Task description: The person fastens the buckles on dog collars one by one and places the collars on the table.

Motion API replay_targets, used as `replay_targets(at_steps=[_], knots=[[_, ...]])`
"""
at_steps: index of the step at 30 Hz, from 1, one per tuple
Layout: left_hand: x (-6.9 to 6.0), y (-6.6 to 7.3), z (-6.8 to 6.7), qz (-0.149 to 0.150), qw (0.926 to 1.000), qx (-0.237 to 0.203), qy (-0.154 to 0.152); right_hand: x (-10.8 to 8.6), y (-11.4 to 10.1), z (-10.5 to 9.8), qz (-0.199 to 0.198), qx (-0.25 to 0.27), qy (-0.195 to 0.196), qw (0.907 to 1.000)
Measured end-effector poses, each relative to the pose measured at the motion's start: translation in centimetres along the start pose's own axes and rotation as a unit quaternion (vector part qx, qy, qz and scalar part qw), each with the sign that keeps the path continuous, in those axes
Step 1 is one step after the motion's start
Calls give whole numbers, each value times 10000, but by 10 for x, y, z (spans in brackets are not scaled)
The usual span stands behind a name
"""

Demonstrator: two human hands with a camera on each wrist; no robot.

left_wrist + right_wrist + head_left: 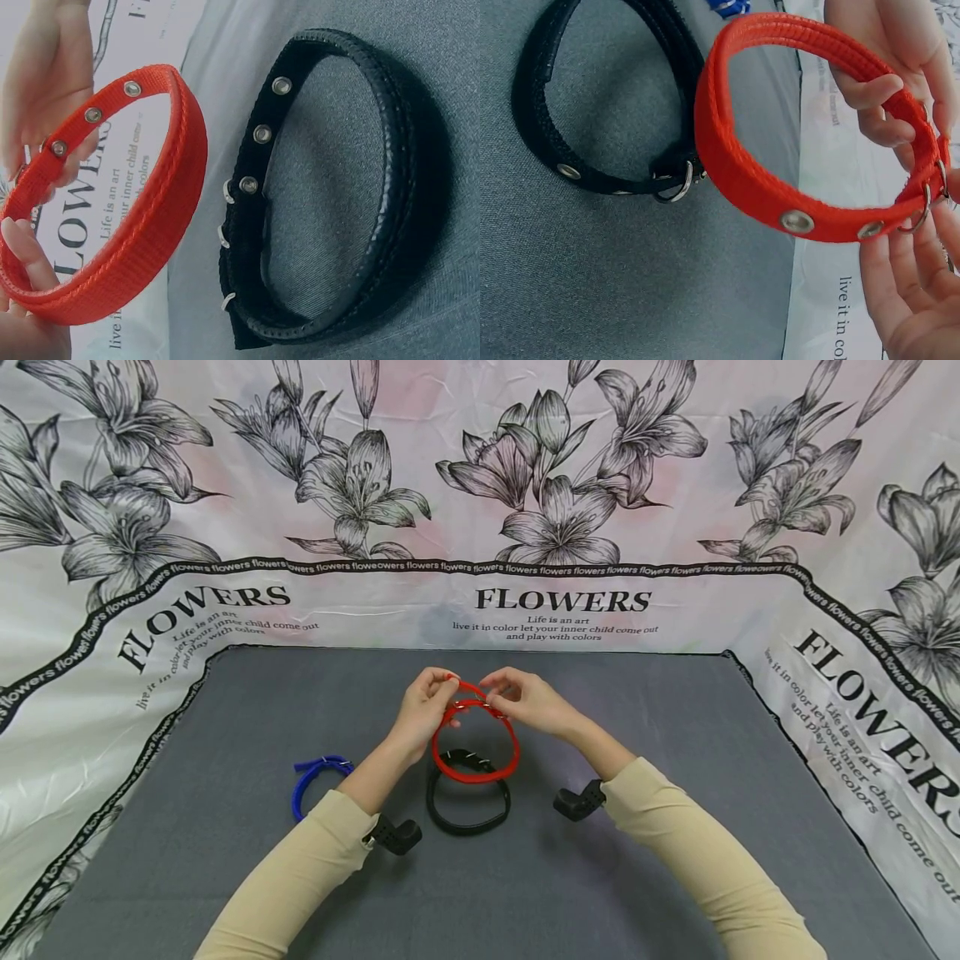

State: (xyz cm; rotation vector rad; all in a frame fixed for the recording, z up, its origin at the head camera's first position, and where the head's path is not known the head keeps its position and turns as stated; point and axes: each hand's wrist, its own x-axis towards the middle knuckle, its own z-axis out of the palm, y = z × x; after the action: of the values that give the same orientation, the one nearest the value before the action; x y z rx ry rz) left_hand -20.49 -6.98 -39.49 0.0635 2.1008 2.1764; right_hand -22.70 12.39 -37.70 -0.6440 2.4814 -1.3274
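Observation:
A red dog collar (pixel 480 779) hangs as a buckled loop between both hands, lifted over the cloth. My left hand (pixel 422 710) pinches its strap end between thumb and finger; in the right wrist view, other left fingers (pixel 889 94) curl against the band. At the buckle, my right hand (pixel 536 702) pinches the strap, near the metal rings. Metal eyelets line the red band (pixel 112 103) in the left wrist view. Below it, a black collar (pixel 468 831) lies closed in a loop on the cloth, its eyelets and metal rings showing in the left wrist view.
A blue collar (pixel 300 793) lies to the left, partly hidden behind the left forearm. Grey cloth (pixel 637 893) covers the table. Behind and at the sides rises a white flower-printed cloth (pixel 405 602). Each wrist wears a black camera mount (pixel 577 802).

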Motion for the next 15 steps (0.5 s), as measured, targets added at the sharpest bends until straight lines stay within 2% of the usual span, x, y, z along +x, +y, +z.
replay_targets(at_steps=[6, 11, 15], knots=[[-1, -1, 0, -17, 10000, 48, -81, 0, 0, -2, 311, 89, -415, 9986], [-1, -1, 0, 0, 9998, 182, -73, 0, -1, -1, 343, 144, -352, 9987], [0, -3, 1, -87, 9985, 516, -157, -1, -1, -1, 272, 195, -276, 9991]])
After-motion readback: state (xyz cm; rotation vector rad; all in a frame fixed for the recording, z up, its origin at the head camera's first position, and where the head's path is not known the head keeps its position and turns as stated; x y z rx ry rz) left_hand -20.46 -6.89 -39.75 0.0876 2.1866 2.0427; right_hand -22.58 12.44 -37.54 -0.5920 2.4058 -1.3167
